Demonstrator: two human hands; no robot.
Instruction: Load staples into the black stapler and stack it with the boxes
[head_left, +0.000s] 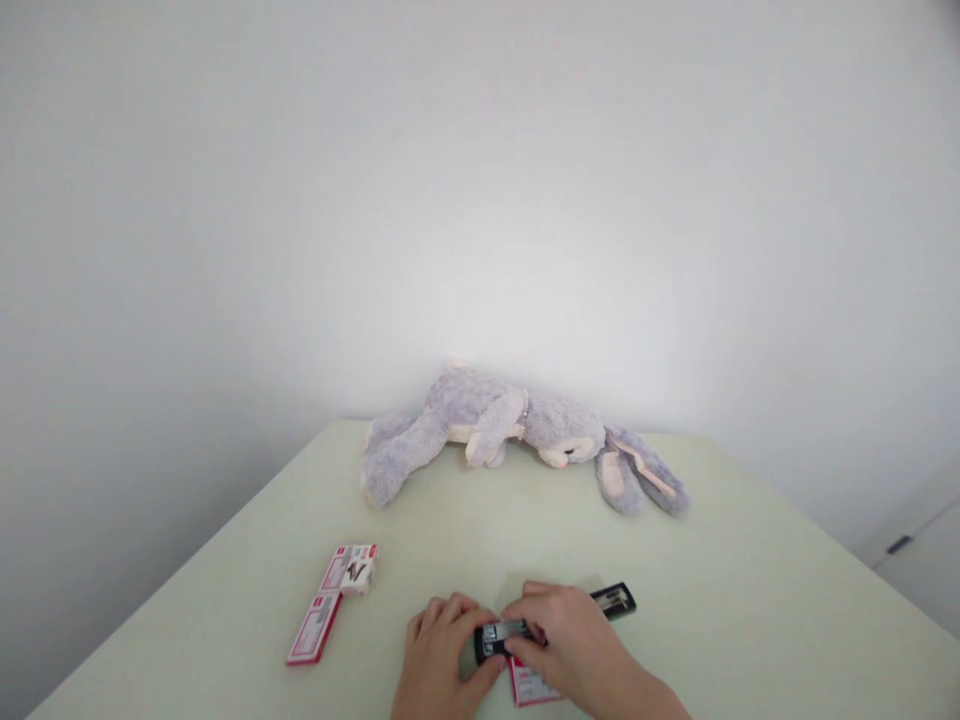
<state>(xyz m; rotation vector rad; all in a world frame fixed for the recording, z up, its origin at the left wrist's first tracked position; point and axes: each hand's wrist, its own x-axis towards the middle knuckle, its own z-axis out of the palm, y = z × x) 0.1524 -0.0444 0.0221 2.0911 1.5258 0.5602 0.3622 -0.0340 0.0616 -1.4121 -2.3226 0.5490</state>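
Observation:
A black stapler (489,640) with a silver metal part lies opened out near the front of the table. My left hand (444,655) is closed round its left end, fingers on the far side and thumb on the near side. Across the middle of the stapler, my right hand (566,640) pinches with thumb and fingers; whether a small piece is also between them is hidden. The stapler's other black end (615,600) sticks out beyond my right hand. Under my right hand lies a pink and white flat box (532,688), partly covered.
To the left lie two flat pink and white boxes (315,630), end to end. A small white box (359,570) with a picture of staples rests against the farther one. A grey plush rabbit (480,405) lies on its side along the wall at the table's (247,590) back edge.

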